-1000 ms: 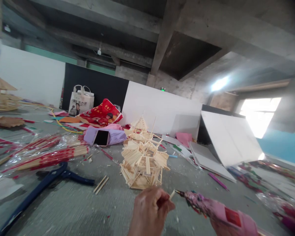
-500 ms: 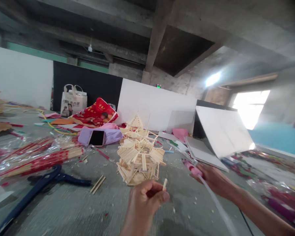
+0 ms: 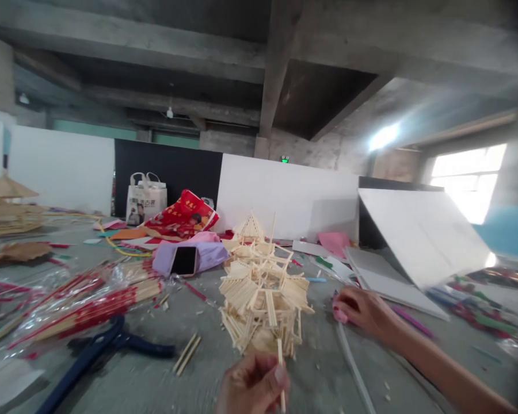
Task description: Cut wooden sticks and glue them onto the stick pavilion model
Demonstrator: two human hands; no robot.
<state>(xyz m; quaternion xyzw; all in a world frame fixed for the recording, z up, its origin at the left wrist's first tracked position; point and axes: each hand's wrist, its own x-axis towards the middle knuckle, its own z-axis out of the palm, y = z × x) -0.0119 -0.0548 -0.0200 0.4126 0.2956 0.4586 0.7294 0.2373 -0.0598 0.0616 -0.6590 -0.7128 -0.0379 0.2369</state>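
Note:
A pagoda-like model of pale wooden sticks (image 3: 263, 290) stands on the grey floor in front of me. My left hand (image 3: 252, 384) is closed in a pinch on one thin wooden stick (image 3: 280, 368), held upright just before the model's base. My right hand (image 3: 362, 310) lies on the floor to the right of the model, fingers curled over a pink glue gun (image 3: 339, 314). A clear glue stick (image 3: 354, 368) trails from the gun toward me.
Bundles of red-wrapped sticks in plastic (image 3: 82, 302) lie at left, with blue-handled cutters (image 3: 99, 351) nearer me. Two loose sticks (image 3: 187, 353) lie beside the model. A phone on purple cloth (image 3: 183, 260), bags and white boards (image 3: 414, 241) stand behind.
My right hand has carried the glue gun away from the stick and down to the floor at the right. My left hand has brought the stick closer to the model's base.

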